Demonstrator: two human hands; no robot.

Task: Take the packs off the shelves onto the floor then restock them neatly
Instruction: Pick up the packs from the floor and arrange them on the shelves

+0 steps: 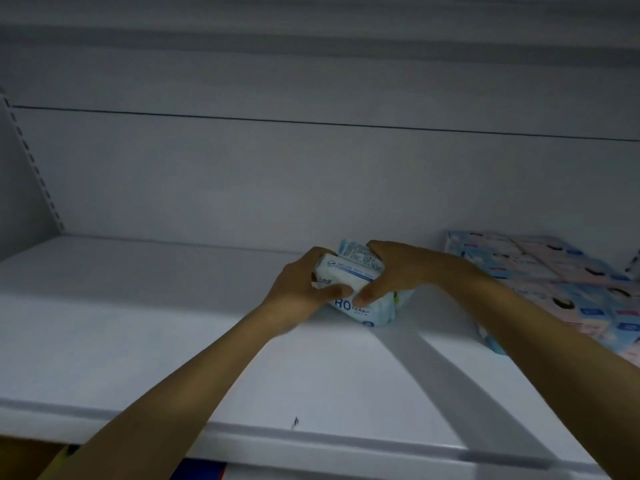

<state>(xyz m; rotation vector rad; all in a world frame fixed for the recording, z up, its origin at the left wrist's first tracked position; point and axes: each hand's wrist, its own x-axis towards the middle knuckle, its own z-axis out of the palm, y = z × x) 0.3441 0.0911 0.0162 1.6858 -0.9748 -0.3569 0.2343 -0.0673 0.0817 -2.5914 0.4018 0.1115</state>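
Shop: white slotted-upright shelf (173, 323) w/ rows of retail packs (554, 271).

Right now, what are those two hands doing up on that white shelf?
A person's left hand and right hand grip a small stack of white and blue plastic packs from either side; it rests on the white metal shelf. To the right, pale blue and pink packs lie flat in neat rows. Whether the stack is being put down or picked up cannot be told.

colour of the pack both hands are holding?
White and light blue with dark blue lettering, on the pack held by both hands; head view.
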